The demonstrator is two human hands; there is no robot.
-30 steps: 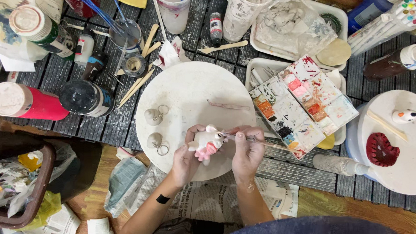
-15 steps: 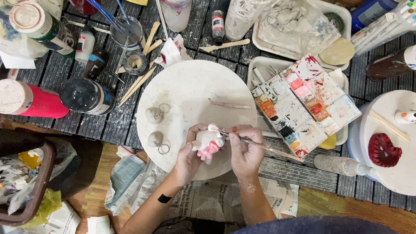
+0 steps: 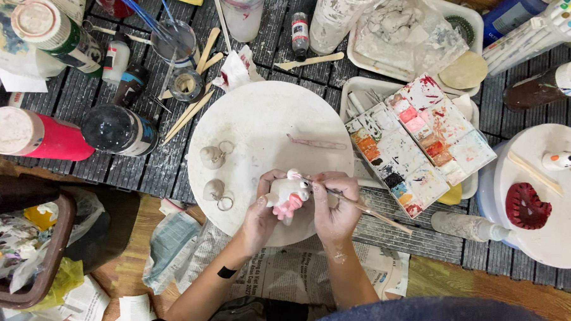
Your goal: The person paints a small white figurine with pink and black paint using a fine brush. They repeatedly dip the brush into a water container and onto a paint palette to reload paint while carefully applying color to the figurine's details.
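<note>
While the left hand (image 3: pixel 260 213) cups a small clay figure (image 3: pixel 287 197) from the side, fingers closed around its body, the right hand (image 3: pixel 333 206) pinches a thin paintbrush (image 3: pixel 363 208) and sets its tip against the top of the figure. Both hands are close together, just above the near edge of a round white board (image 3: pixel 259 130) that lies on the desk (image 3: pixel 140 172).

As far as the view shows, the figure is partly painted: its lower part is pink, with a pink spot near the top, and the rest is bare white. Fine detail is too small to make out. I judge the colouring to be under way, with a good share of the surface not yet covered.

On the board to the left of the hands lie two small grey clay pieces with key rings (image 3: pixel 215 172), unpainted as far as I can tell. A stained stick (image 3: pixel 316 142) lies on the board beyond the hands.

Just right of the board sits a paint palette (image 3: pixel 421 143) with many wells, smeared with red, orange, pink and darker colours. Farther right, a second round board (image 3: pixel 554 233) carries a dark red heart-shaped piece (image 3: pixel 526 206) and a little white figure with an orange point (image 3: pixel 561 160), which look further along.

Paint bottles (image 3: pixel 76 133), cups and wooden sticks (image 3: pixel 192 107) crowd the far side, and newspaper (image 3: pixel 289 274) lies beneath the arms.
</note>
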